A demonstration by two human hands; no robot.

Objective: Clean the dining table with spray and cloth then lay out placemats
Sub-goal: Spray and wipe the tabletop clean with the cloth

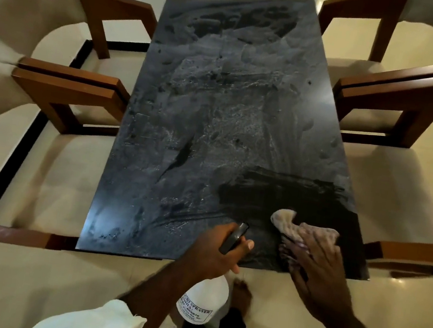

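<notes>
Your left hand point(214, 249) grips the bottle point(204, 298) by its neck, just off the near edge. Wiping is the step in hand: the surface point(186, 132) is mostly grey with spray film, dark only near the right corner. Your right hand point(319, 278) presses the cloth point(308, 232) there, fingers point(301, 276) flat and blurred. Next, I judge, sweep leftward and away. No placemats show, and the bottle's label is partly hidden.

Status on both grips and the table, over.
Left grip holds spray bottle at near edge. Right grip flat on cloth, near right corner. Table mostly filmed, one wiped patch by cloth. Chairs at both sides.
</notes>
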